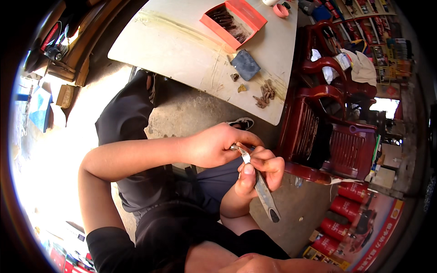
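My left hand (214,144) is closed around a small piece (236,146) with a silvery part, mostly hidden by my fingers. Just to its right, my right hand (255,175) grips a flat, worn metal blade tool (266,198) whose bright tip (246,156) reaches up to the piece between my hands. Both hands are over my lap, below the pale table (164,50). On the table lie a dark grey block (245,64), a pile of small brownish pieces (266,94), a dark lump (235,77) and a yellowish bit (241,88).
An open red box (212,18) of dark pieces and a pink cup (281,12) stand farther back on the table. Reddish wooden chairs (341,152) hold cloths at right, beside packed shelves (373,32). Wooden items (68,63) and a blue object (40,109) are at left.
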A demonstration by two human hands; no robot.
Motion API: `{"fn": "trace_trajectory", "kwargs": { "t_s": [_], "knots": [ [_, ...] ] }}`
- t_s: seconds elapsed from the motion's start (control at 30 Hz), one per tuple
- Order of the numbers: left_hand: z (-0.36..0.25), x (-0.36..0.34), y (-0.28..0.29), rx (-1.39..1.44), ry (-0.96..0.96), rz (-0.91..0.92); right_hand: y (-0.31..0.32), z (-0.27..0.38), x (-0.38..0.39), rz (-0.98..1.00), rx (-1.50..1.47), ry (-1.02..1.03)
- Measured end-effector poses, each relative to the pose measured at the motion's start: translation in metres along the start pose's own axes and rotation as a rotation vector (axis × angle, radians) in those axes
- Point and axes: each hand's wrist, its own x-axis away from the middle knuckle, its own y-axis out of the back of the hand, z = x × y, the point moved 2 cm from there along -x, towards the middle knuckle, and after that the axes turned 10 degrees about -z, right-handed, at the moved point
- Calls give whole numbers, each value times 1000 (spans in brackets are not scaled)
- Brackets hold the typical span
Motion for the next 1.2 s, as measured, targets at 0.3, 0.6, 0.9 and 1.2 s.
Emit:
{"fn": "trace_trajectory", "kwargs": {
  "t_s": [0.3,0.6,0.9,1.2],
  "knots": [
    [7,2,-4,0,45,-38,2,-2,6,-45,2,-78],
    [6,0,-6,-1,7,-41,4,-3,7,-131,-86,-120],
    [4,0,-2,-22,27,-41,0,-3,5,-77,8,-81],
    [5,1,-3,0,31,-60,2,-8,7,-126,-57,-78]
  ]
}}
